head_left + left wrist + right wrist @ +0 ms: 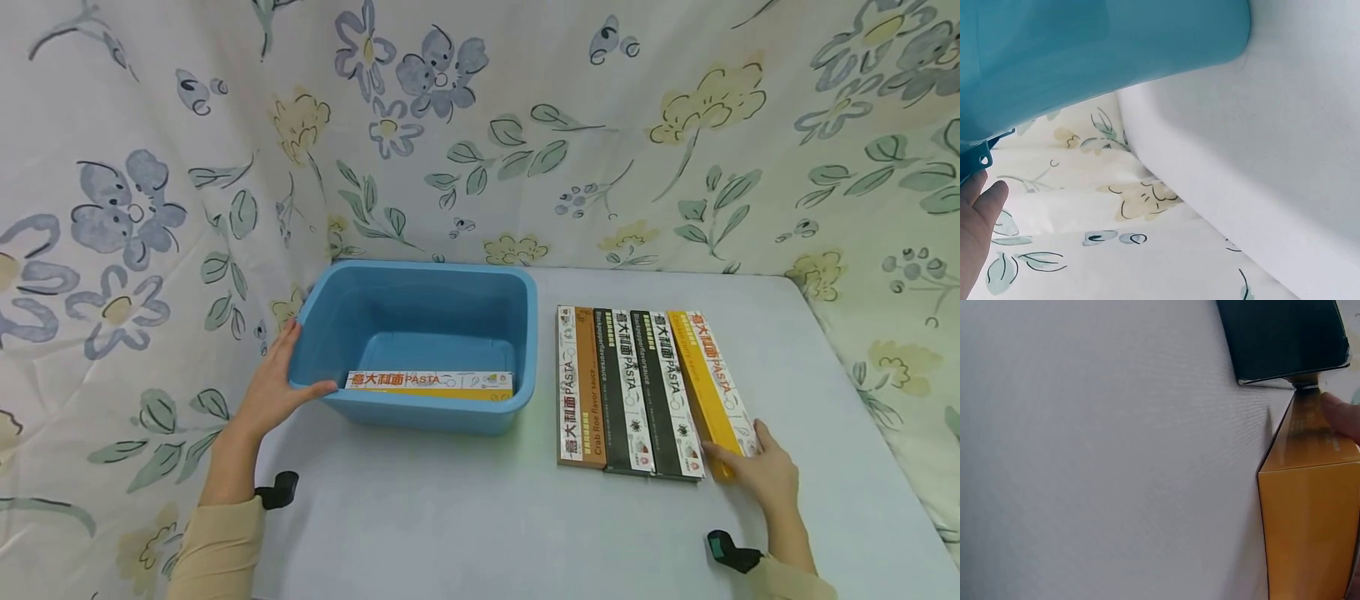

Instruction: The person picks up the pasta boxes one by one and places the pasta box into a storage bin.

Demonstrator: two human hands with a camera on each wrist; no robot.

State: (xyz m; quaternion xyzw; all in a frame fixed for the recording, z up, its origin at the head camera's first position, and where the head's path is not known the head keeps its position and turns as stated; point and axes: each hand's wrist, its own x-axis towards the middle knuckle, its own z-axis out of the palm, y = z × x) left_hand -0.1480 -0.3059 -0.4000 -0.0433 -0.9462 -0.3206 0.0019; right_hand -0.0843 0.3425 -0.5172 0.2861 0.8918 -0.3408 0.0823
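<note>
1. The right hand point(768, 475) holds the near end of a yellow pasta box point(711, 379); its grip is narrow, with the thumb on the left side and fingers on the right.
2. That yellow pasta box is on the surface point(450, 508), at the right end of a row of 4, its near end angled out from its neighbour. Whether the far ends touch, I cannot tell.
3. To its left lie 2 black pasta boxes point(636, 392), side by side, then 1 brown pasta box point(581, 387) at the row's left end.
4. The left hand point(270, 387) touches the near left corner of a blue tub point(420, 415); its grip is wide, thumb at the front rim and fingers along the left side.
5. Inside the tub, 1 white-and-yellow pasta box point(431, 381) lies along the front wall.
6. A flowered cloth point(465, 162) hangs behind the surface.
</note>
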